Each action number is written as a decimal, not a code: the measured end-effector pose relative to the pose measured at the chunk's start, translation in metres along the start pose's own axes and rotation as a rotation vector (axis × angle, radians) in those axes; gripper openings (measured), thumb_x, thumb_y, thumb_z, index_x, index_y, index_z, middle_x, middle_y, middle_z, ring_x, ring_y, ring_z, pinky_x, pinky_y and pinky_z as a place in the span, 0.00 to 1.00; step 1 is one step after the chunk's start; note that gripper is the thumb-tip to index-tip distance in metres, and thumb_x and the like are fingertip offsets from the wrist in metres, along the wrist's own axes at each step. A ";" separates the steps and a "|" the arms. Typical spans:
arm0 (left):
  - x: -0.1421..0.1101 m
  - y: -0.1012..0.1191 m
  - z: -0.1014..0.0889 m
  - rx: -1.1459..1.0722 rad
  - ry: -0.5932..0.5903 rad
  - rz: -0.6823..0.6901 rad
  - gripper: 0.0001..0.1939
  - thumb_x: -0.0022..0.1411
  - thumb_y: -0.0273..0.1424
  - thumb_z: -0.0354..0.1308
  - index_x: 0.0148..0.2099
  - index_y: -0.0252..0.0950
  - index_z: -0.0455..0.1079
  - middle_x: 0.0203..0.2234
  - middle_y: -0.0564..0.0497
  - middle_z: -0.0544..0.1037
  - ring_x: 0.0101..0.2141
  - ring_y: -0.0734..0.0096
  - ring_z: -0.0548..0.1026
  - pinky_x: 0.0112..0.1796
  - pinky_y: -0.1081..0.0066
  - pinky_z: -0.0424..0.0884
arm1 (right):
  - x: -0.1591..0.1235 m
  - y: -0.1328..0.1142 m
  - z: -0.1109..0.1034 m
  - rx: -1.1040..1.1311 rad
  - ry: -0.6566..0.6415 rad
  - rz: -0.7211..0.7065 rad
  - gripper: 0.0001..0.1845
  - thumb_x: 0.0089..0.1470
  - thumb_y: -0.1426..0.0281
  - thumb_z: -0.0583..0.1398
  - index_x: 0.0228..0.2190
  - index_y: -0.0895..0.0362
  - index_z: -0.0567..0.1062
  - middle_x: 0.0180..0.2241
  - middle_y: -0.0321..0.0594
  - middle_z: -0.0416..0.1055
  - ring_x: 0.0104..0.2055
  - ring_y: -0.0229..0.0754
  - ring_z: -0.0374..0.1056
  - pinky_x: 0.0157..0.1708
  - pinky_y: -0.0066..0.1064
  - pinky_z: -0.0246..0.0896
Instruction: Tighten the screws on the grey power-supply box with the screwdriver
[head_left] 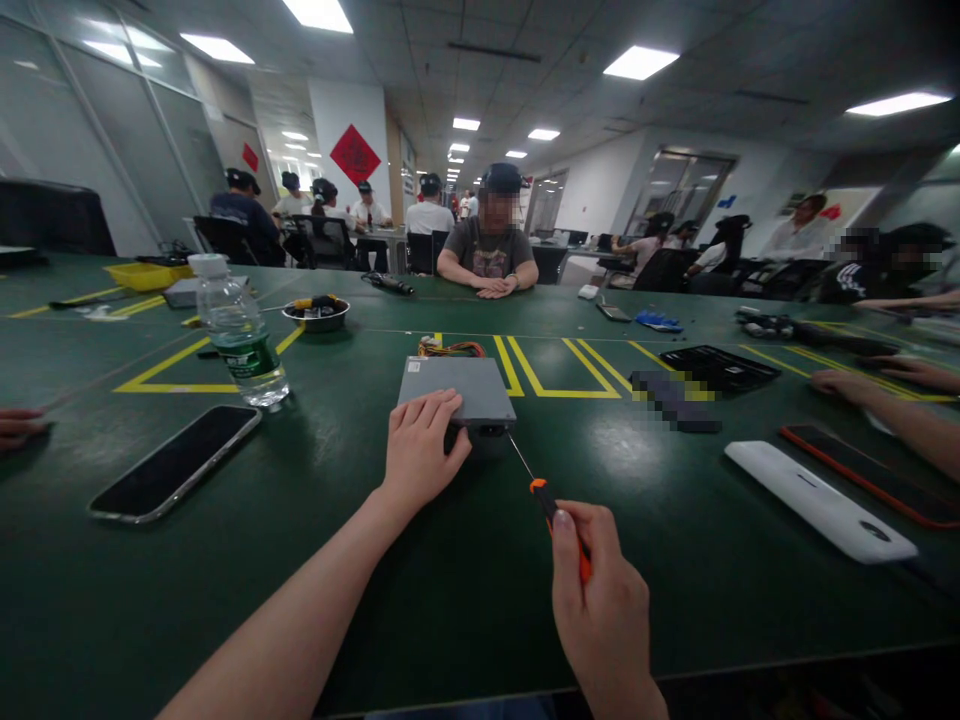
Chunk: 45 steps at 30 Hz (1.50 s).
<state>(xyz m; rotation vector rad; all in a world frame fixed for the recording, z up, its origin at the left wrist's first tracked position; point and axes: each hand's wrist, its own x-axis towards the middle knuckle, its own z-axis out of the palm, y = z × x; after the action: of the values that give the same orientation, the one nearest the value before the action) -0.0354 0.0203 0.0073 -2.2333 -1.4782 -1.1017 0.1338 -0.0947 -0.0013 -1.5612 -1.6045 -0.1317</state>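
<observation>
Right hand (600,590), nearest, at about 5 o'clock from the table's middle: fingers curled shut around the orange handle of a screwdriver (559,520). The thin shaft runs up toward 11 o'clock, tip at the near right corner of the metal box (459,392), seemingly at a screw there; the contact itself is too small to make out.

Left hand (420,450), just beyond: palm down, fingers spread loosely over the box's near edge, pressing it flat, probably so it cannot slide under the tool. The box lies flat at the centre of the green table (450,580), with coloured wires (450,348) bunched at its far side.

At 9 o'clock, a phone (176,462) lying face up; past it a water bottle (240,335) standing upright. At 3 o'clock, a white case (817,500), and beside it another person's forearm resting on the table.

Farther, at 11 o'clock, a small metal bowl (316,314) and a yellow tray (146,274). At 12 o'clock, a seated person (491,250) with hands folded on the far edge.
</observation>
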 end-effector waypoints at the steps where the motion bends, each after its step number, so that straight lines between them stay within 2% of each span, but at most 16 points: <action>1: 0.000 0.000 0.000 -0.001 0.002 -0.001 0.16 0.58 0.32 0.50 0.50 0.40 0.64 0.50 0.50 0.71 0.49 0.61 0.66 0.48 0.58 0.57 | -0.001 0.000 0.000 -0.010 0.009 -0.006 0.11 0.60 0.64 0.46 0.34 0.56 0.65 0.22 0.33 0.70 0.18 0.34 0.68 0.17 0.22 0.58; 7: 0.000 0.000 0.000 -0.007 -0.002 -0.008 0.16 0.58 0.32 0.50 0.50 0.40 0.64 0.49 0.50 0.71 0.49 0.61 0.66 0.49 0.58 0.57 | -0.003 -0.004 0.003 -0.109 0.073 -0.197 0.09 0.58 0.68 0.50 0.35 0.57 0.68 0.27 0.36 0.69 0.27 0.34 0.69 0.26 0.22 0.62; 10: 0.000 0.000 0.001 -0.003 -0.005 -0.007 0.16 0.59 0.33 0.50 0.50 0.40 0.64 0.50 0.50 0.71 0.50 0.62 0.66 0.49 0.59 0.57 | -0.002 -0.005 0.004 -0.077 0.094 -0.241 0.07 0.57 0.70 0.52 0.35 0.57 0.69 0.26 0.35 0.67 0.28 0.33 0.68 0.29 0.23 0.62; 12: 0.000 0.000 0.001 0.000 -0.006 -0.008 0.16 0.59 0.33 0.50 0.50 0.39 0.64 0.50 0.50 0.71 0.50 0.62 0.66 0.49 0.59 0.57 | -0.001 -0.005 0.004 -0.033 0.076 -0.197 0.08 0.57 0.67 0.53 0.36 0.56 0.69 0.28 0.36 0.68 0.29 0.34 0.68 0.29 0.24 0.63; 14: 0.000 0.000 0.001 0.002 -0.008 -0.008 0.16 0.59 0.33 0.50 0.50 0.39 0.64 0.50 0.50 0.71 0.50 0.62 0.66 0.49 0.59 0.57 | -0.001 -0.003 0.003 -0.011 0.043 -0.066 0.14 0.56 0.60 0.54 0.39 0.56 0.67 0.28 0.36 0.69 0.28 0.36 0.69 0.26 0.25 0.64; 16: 0.000 0.000 0.000 0.003 -0.011 -0.009 0.16 0.59 0.33 0.49 0.50 0.40 0.64 0.50 0.50 0.71 0.50 0.62 0.65 0.49 0.59 0.57 | -0.001 0.000 0.001 -0.001 -0.014 0.087 0.19 0.56 0.55 0.51 0.40 0.57 0.66 0.25 0.34 0.69 0.23 0.36 0.68 0.21 0.25 0.62; 18: 0.000 0.000 0.000 0.004 -0.012 -0.010 0.16 0.59 0.33 0.49 0.50 0.40 0.64 0.50 0.50 0.71 0.50 0.61 0.66 0.48 0.59 0.57 | -0.003 0.001 0.000 -0.005 -0.089 0.155 0.19 0.59 0.56 0.46 0.38 0.56 0.66 0.19 0.31 0.66 0.17 0.35 0.65 0.18 0.25 0.58; 20: 0.000 0.001 0.000 0.005 -0.011 -0.013 0.16 0.59 0.33 0.49 0.50 0.40 0.64 0.49 0.50 0.71 0.50 0.61 0.66 0.48 0.59 0.57 | -0.005 0.003 0.000 -0.041 -0.119 0.090 0.18 0.61 0.59 0.44 0.35 0.56 0.68 0.19 0.32 0.67 0.18 0.35 0.67 0.18 0.25 0.58; 23: 0.000 0.001 0.001 0.002 -0.006 -0.019 0.16 0.59 0.33 0.50 0.50 0.40 0.64 0.49 0.50 0.71 0.50 0.61 0.65 0.49 0.59 0.57 | -0.008 0.003 0.004 -0.139 -0.033 -0.100 0.17 0.60 0.62 0.46 0.38 0.59 0.69 0.27 0.39 0.71 0.26 0.38 0.70 0.22 0.25 0.62; 25: -0.001 0.001 0.002 0.000 -0.005 -0.025 0.16 0.59 0.33 0.49 0.50 0.40 0.64 0.49 0.50 0.71 0.50 0.61 0.65 0.49 0.59 0.57 | -0.008 0.003 0.007 -0.170 0.004 -0.162 0.16 0.60 0.65 0.47 0.41 0.60 0.69 0.29 0.41 0.71 0.28 0.37 0.70 0.24 0.26 0.64; 28: -0.001 0.001 0.001 -0.001 -0.006 -0.024 0.16 0.59 0.32 0.50 0.50 0.40 0.64 0.50 0.50 0.71 0.50 0.62 0.66 0.49 0.59 0.57 | -0.008 0.004 0.008 -0.141 -0.011 -0.172 0.14 0.59 0.66 0.49 0.43 0.58 0.68 0.29 0.39 0.70 0.29 0.36 0.70 0.26 0.25 0.65; 31: -0.001 0.001 0.000 -0.001 -0.004 -0.017 0.16 0.58 0.32 0.50 0.50 0.40 0.64 0.49 0.50 0.71 0.50 0.62 0.65 0.49 0.59 0.56 | -0.005 0.004 0.005 -0.067 -0.018 -0.095 0.15 0.57 0.61 0.51 0.42 0.57 0.68 0.31 0.40 0.72 0.31 0.38 0.72 0.28 0.26 0.67; 35: 0.000 0.001 0.000 0.000 -0.016 -0.016 0.16 0.59 0.32 0.50 0.50 0.40 0.63 0.50 0.50 0.71 0.50 0.61 0.65 0.49 0.59 0.57 | -0.004 0.001 0.001 0.011 -0.140 0.067 0.17 0.59 0.58 0.49 0.41 0.56 0.66 0.23 0.34 0.72 0.20 0.36 0.70 0.18 0.23 0.62; 37: 0.000 0.001 0.001 -0.002 -0.018 -0.018 0.17 0.59 0.32 0.50 0.51 0.40 0.63 0.50 0.50 0.71 0.50 0.61 0.65 0.49 0.59 0.57 | -0.005 -0.001 0.002 -0.001 -0.127 0.024 0.16 0.61 0.61 0.46 0.40 0.57 0.67 0.22 0.35 0.72 0.19 0.35 0.69 0.18 0.23 0.61; 41: 0.000 0.001 0.001 -0.006 -0.016 -0.020 0.17 0.58 0.32 0.50 0.51 0.40 0.63 0.50 0.49 0.71 0.50 0.61 0.65 0.49 0.58 0.57 | -0.008 -0.001 0.006 -0.122 0.008 -0.154 0.15 0.59 0.66 0.48 0.42 0.59 0.68 0.30 0.41 0.72 0.29 0.38 0.71 0.26 0.26 0.65; 45: 0.000 0.002 0.000 -0.003 -0.014 -0.018 0.17 0.58 0.33 0.50 0.51 0.40 0.63 0.50 0.49 0.71 0.50 0.61 0.65 0.49 0.58 0.57 | -0.005 0.000 0.007 -0.090 0.007 -0.153 0.13 0.58 0.68 0.49 0.43 0.56 0.69 0.30 0.39 0.69 0.30 0.36 0.70 0.29 0.26 0.65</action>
<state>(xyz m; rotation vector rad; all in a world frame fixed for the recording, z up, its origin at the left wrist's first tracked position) -0.0338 0.0194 0.0072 -2.2384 -1.5056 -1.0974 0.1293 -0.0943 -0.0093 -1.5020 -1.7330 -0.2954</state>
